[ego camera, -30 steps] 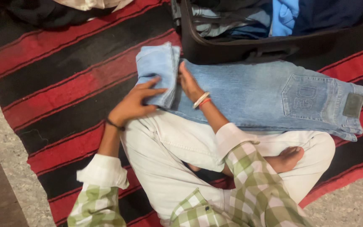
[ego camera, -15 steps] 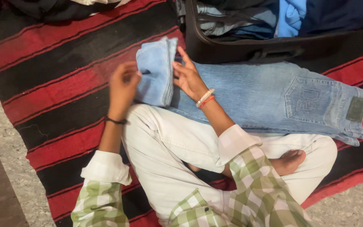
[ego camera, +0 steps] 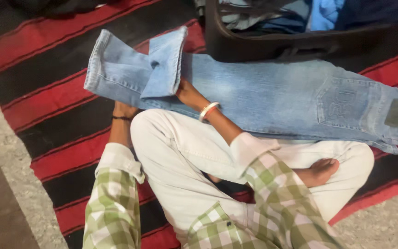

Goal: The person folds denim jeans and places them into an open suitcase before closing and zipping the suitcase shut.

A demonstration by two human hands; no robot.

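I see the jeans (ego camera: 263, 99) as pale washed denim, matt, with a fine woven grain and a dull grey patch at the waistband; the leg ends look softer and faded. Under them the rug (ego camera: 56, 87) is coarse woven cloth in red and black stripes, matt, edged by rough speckled stone floor (ego camera: 19, 184). My trousers (ego camera: 185, 170) read as smooth off-white cotton, the shirt sleeves (ego camera: 114, 207) as soft checked cloth, and the suitcase (ego camera: 272, 46) wall as dark matt fabric.

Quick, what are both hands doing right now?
Left hand: under the jeans leg, grip cannot be told.
Right hand: mostly hidden under the folded leg, cannot be told.
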